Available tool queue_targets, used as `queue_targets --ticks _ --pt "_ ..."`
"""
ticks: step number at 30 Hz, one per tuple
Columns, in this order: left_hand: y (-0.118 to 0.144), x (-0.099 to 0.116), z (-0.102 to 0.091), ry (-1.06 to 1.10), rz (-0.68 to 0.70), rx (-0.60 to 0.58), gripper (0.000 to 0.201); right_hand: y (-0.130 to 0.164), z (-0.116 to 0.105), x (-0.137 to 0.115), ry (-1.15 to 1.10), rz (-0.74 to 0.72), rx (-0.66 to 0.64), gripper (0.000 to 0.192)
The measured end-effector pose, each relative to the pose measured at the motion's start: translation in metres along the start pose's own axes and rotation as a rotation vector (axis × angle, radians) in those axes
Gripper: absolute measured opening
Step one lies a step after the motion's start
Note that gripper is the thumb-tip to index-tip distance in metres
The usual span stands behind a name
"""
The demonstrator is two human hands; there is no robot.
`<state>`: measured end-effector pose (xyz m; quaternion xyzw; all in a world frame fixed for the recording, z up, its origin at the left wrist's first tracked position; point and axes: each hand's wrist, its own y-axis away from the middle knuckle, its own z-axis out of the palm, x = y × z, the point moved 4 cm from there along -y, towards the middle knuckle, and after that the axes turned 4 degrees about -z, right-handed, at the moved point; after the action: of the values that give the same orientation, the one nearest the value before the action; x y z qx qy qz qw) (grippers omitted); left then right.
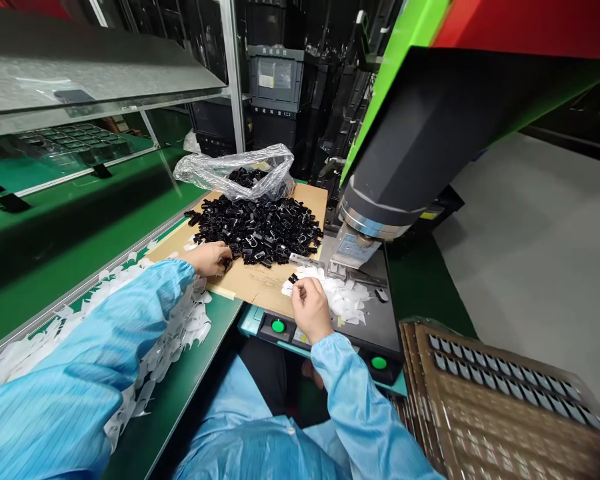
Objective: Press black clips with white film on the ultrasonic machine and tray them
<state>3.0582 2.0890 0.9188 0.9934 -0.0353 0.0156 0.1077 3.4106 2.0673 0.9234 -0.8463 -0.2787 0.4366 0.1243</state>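
A heap of small black plastic parts (260, 227) lies on a sheet of brown cardboard (260, 287). My left hand (210, 259) is at the heap's near left edge, its fingers closed around a dark piece that looks like one of these parts; the fingers mostly hide it. My right hand (311, 308) pinches a small black plastic part (293, 279) between thumb and fingertips, in front of the press. Just beyond that hand, thin white film pieces (347, 300) are piled on the press base. The press head (355, 247) stands above a small metal fixture (337, 269).
More white film pieces (180, 320) cover the green bench under my left forearm. A clear plastic bag (240, 167) with black parts stands behind the heap. Two green buttons (278, 325) sit on the press front. Stacked brown trays (500, 400) hold grey parts at the right.
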Motion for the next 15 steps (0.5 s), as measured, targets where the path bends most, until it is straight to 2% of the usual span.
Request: queue_targets --ticks 5,10,12,15 --pt "-0.008 0.026 0.0 0.039 0.062 0.035 0.041 0.007 -0.015 0.002 -0.014 0.013 0.047 0.011" --pt "-0.013 0.059 -0.001 0.114 0.032 0.074 0.039 0.011 -0.01 0.007 -0.017 0.003 0.023 0.01" --pt "-0.011 0.061 0.001 0.142 0.01 0.103 0.045 0.013 -0.008 0.01 -0.022 -0.016 0.023 0.009" --pt "-0.001 0.049 0.008 0.193 -0.023 0.124 0.057 0.016 -0.007 0.016 -0.019 -0.02 0.03 0.007"
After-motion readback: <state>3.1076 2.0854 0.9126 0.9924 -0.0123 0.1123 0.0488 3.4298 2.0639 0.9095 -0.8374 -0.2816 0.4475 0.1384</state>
